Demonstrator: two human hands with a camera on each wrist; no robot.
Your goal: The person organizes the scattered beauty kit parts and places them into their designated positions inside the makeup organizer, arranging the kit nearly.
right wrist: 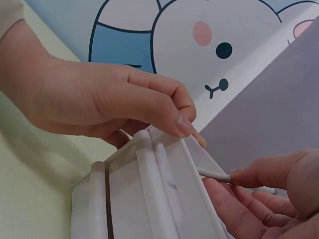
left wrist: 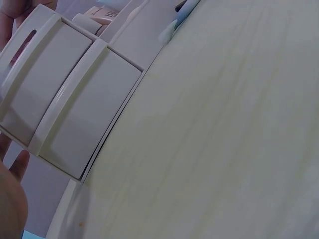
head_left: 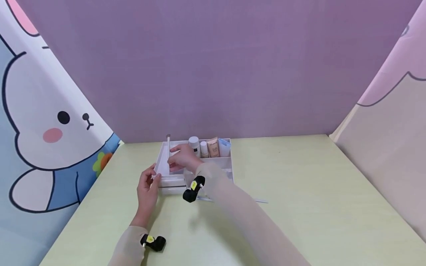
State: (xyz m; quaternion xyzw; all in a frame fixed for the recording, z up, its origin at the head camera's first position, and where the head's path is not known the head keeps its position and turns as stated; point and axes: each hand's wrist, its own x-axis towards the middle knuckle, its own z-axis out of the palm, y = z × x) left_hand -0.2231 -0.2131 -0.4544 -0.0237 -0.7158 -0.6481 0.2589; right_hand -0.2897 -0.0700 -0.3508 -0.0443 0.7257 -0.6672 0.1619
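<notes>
A white makeup organizer (head_left: 171, 181) with drawers in its front stands on the table. My left hand (head_left: 148, 188) grips its left front corner, thumb on the top edge and fingers at the side, as the right wrist view shows. My right hand (head_left: 183, 158) is over the left open compartment and pinches a slender makeup brush (head_left: 168, 146) by its pale handle (right wrist: 215, 174). The brush stands nearly upright, its bristle end up. Two drawer fronts (left wrist: 92, 109) with curved white handles show in the left wrist view.
Behind the right hand, the back compartments hold a white-capped bottle (head_left: 194, 144), a smaller bottle (head_left: 204, 149), a beige BB tube (head_left: 213, 147) and a light blue and white tube (head_left: 224, 147). A thin white stick (head_left: 261, 201) lies before the organizer, partly behind the right sleeve.
</notes>
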